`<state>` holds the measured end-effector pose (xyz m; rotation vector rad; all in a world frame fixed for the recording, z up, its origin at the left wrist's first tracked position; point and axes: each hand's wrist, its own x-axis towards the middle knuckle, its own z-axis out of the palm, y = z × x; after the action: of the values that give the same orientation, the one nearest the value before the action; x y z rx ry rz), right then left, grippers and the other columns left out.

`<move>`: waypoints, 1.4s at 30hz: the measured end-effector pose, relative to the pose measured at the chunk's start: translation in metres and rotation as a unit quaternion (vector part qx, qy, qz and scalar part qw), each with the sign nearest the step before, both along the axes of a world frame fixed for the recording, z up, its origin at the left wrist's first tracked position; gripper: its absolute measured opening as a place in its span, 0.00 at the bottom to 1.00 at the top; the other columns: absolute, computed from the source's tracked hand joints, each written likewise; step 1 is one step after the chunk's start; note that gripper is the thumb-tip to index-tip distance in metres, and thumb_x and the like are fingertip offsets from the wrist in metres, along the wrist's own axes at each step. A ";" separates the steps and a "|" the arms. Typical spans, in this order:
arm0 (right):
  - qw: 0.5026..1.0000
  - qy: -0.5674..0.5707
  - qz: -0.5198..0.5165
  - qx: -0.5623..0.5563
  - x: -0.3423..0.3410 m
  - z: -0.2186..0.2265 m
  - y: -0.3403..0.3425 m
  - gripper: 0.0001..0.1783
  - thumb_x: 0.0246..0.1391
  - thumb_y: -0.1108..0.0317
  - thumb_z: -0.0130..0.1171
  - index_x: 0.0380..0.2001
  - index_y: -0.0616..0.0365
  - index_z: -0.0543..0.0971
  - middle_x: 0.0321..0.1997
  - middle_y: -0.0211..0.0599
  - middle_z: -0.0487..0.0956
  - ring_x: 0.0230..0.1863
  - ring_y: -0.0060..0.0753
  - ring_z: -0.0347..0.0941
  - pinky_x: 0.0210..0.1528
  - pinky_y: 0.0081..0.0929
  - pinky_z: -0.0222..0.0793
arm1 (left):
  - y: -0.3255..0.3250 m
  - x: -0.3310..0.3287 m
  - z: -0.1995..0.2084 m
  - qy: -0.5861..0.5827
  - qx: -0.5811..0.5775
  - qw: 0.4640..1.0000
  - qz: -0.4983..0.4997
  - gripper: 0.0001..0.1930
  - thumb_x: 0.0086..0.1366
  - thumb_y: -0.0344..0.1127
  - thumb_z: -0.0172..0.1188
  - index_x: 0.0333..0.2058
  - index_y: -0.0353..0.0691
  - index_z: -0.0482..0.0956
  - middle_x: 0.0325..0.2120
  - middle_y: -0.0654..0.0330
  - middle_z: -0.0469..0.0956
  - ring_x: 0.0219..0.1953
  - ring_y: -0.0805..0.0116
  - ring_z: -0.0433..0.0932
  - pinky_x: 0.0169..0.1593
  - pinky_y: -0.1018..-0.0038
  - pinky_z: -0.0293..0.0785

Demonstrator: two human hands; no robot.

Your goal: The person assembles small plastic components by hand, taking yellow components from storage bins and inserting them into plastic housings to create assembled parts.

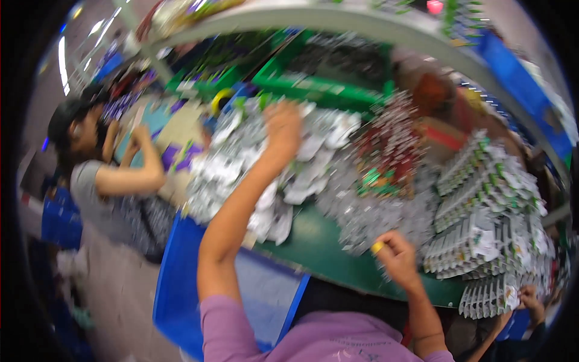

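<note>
My left hand [282,130] reaches far forward onto a loose heap of silver-white sachets [253,163] on the green table [313,241]; motion blur hides whether its fingers grip any. My right hand [395,256] rests near the table's front edge, fingers curled, with something small and yellow [377,247] at its fingertips. It touches the edge of a glittery silver pile [374,211]. Neat stacked rows of white and green sachets [488,217] lie just right of it.
A co-worker [90,163] sits at the left, hands up at the table. Another person's hand [531,298] shows at lower right. Green crates [325,78] stand at the back under a curved shelf [362,21]. A blue bin [181,283] sits by my left arm.
</note>
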<state>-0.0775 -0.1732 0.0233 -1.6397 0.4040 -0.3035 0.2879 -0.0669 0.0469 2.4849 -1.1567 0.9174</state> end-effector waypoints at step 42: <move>0.825 -0.012 0.168 -0.539 -0.019 -0.040 0.059 0.12 0.43 0.76 0.58 0.35 0.62 0.75 0.34 0.36 0.71 0.30 0.34 0.74 0.28 0.30 0.72 | 0.062 -0.226 -0.084 0.304 -0.138 0.880 -0.338 0.12 0.54 0.23 0.65 0.38 0.37 0.80 0.41 0.56 0.79 0.41 0.56 0.77 0.40 0.65 0.72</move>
<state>-0.0967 -0.1144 -0.0170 -2.7699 -0.1531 -0.2980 0.0615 -0.0047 -0.0368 1.7134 -1.3711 0.0739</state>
